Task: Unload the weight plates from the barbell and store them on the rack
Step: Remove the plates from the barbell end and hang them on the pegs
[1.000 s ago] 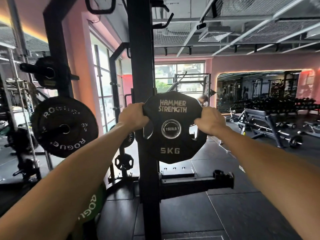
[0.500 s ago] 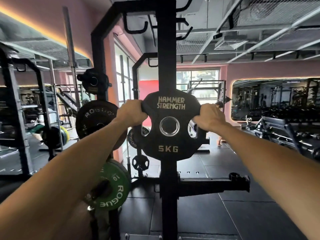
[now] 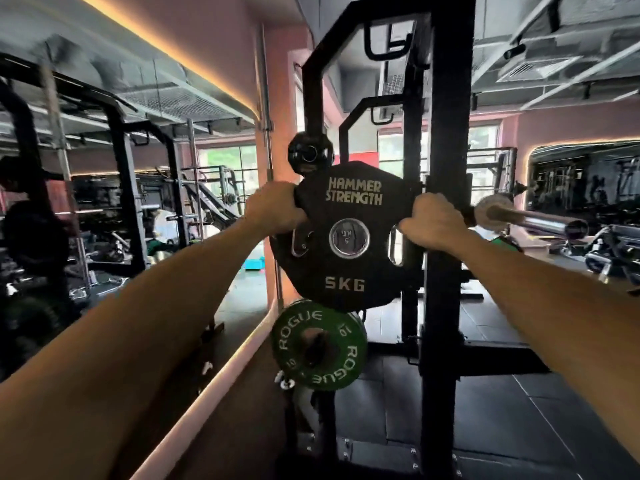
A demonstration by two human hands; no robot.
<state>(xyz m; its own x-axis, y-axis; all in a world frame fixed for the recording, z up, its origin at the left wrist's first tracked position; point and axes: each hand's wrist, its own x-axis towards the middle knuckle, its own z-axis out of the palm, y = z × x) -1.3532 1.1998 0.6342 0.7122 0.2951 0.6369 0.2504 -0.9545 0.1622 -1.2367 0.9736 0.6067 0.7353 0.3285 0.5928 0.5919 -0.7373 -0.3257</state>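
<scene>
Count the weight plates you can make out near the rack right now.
3: the black 5 kg plate gripped in both hands, a green plate stored just below it, a small black plate above-left. Others may hide behind the held one.

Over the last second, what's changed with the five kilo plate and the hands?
The view swung left, and the 5 kg plate was carried from in front of the rack upright to its left side, above the green Rogue plate. The bare barbell sleeve has come into view on the right. Unchanged: the left hand and right hand still grip the plate's two sides, lettering upright.
</scene>
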